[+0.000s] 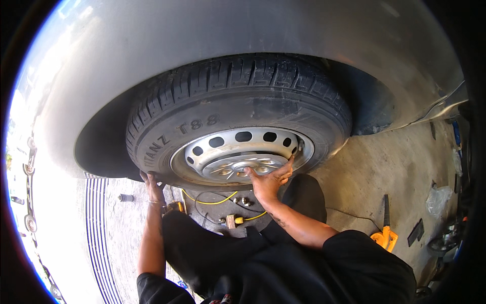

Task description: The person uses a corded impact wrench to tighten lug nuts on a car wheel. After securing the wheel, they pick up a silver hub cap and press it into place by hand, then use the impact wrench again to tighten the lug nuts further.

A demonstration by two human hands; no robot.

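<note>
A car wheel fills the middle of the head view, its black tire [238, 109] sitting inside the wheel arch. Its silver steel rim [230, 138] has a row of oval holes around a lighter centre disc [225, 166]. My left hand [153, 187] grips the tire's lower left edge, its fingertips partly hidden against the rubber. On the wheel's centre lies my right hand [270, 183]; the thumb presses near the middle of the disc, and the fingers reach toward the rim's right side.
The grey car fender [243, 30] arches overhead. Small metal nuts [245, 201], a yellow hose [210, 202] and its connector [232, 221] lie on the floor between my knees. A dark socket [125, 197] sits left. To the right are an orange blower [386, 237] and a clear plastic bag [438, 200].
</note>
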